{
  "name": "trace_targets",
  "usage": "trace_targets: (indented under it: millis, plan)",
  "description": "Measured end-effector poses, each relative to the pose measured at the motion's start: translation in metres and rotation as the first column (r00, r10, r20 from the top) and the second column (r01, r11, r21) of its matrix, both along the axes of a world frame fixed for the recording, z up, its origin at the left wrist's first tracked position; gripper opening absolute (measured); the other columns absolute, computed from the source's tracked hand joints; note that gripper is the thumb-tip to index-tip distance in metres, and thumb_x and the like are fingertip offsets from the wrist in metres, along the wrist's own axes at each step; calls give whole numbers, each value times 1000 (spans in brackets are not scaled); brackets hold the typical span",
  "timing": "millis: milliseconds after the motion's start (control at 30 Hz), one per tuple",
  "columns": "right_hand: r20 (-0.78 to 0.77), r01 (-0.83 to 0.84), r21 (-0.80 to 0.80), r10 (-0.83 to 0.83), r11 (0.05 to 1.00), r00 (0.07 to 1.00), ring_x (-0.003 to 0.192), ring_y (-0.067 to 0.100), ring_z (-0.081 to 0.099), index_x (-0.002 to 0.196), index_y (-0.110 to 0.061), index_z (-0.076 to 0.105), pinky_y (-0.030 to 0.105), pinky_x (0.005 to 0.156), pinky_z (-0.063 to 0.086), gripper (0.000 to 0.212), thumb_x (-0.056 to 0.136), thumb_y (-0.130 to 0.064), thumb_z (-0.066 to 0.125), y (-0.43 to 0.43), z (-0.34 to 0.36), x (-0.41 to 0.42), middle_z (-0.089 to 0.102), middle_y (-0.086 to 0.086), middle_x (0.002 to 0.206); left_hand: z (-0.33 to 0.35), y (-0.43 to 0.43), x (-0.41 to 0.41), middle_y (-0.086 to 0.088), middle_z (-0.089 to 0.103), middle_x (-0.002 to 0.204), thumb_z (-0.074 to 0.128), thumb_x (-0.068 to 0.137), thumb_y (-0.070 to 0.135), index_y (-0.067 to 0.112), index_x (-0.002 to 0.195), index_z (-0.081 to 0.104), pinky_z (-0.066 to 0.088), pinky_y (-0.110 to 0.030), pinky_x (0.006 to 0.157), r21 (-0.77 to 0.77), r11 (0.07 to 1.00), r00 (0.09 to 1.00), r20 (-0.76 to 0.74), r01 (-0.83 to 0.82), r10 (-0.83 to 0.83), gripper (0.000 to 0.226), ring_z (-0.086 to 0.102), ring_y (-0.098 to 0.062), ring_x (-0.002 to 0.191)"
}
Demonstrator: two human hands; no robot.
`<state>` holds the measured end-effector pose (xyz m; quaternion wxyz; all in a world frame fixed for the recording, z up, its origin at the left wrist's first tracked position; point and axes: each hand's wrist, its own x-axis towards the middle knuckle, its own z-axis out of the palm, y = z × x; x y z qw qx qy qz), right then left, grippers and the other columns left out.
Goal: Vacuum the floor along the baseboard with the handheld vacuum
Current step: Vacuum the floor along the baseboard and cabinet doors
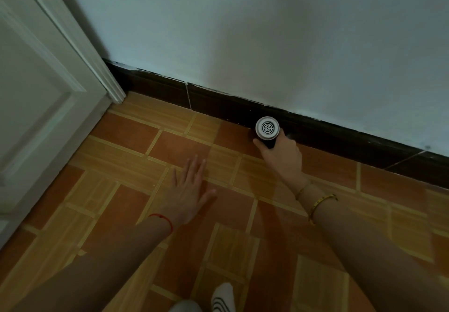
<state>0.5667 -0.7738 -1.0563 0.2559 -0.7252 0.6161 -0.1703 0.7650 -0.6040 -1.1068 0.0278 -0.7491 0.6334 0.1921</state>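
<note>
Against the dark baseboard point(218, 102), the right hand point(281, 152) has its fingers curled round the handheld vacuum point(266, 130); the left hand point(188, 190) hovers near it, fingers straight and slightly spread.

The handheld vacuum point(267, 130) is black with a white, web-patterned grille cap; the baseboard point(218, 100) is dark brown, the wall point(267, 32) pale blue-white. The floor point(126, 132) mixes terracotta-red tiles with tan wood-grain ones. At nine o'clock the door point(31, 88) is white; at six o'clock a white sock point(223, 297) bears black stripes.
</note>
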Motion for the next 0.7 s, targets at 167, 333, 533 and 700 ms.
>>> trace_targets:
  millis: [167, 333, 533, 700]
  plan:
    - [26, -63, 1, 63, 998, 998, 106, 31, 65, 136, -15, 48, 37, 79, 52, 67, 86, -56, 63, -4, -3, 27, 69, 10, 117, -6, 11, 17, -3, -27, 160, 9, 89, 72, 24, 151, -25, -8, -53, 121, -16, 997, 996, -46, -72, 71, 85, -25, -23, 148]
    - [-11, -153, -18, 153, 988, 988, 104, 33, 66, 136, -17, 47, 31, 72, 44, 67, 86, -60, 62, -10, -7, 68, 69, 11, 115, -9, 28, 50, -3, -28, 160, 1, 85, 73, 23, 151, -24, -10, -51, 121, 15, 986, 986, -19, -166, 166, 88, -25, -22, 148]
    - [-28, -304, -74, 302, 950, 953, 100, 39, 66, 132, -16, 49, 32, 69, 38, 65, 84, -58, 63, -14, -11, 126, 70, 15, 110, -14, 44, 92, -4, -20, 164, 9, 90, 69, 24, 153, -19, -8, -52, 122, -5, 956, 956, 3, -293, 293, 83, -20, -22, 150]
    - [-52, -446, -83, 443, 891, 895, 105, 36, 66, 134, -17, 46, 33, 73, 41, 62, 87, -52, 65, -14, -11, 177, 68, 12, 116, -14, 53, 115, -3, -17, 164, 8, 90, 70, 26, 154, -18, -10, -52, 121, -63, 935, 937, -8, -350, 350, 82, -19, -21, 150]
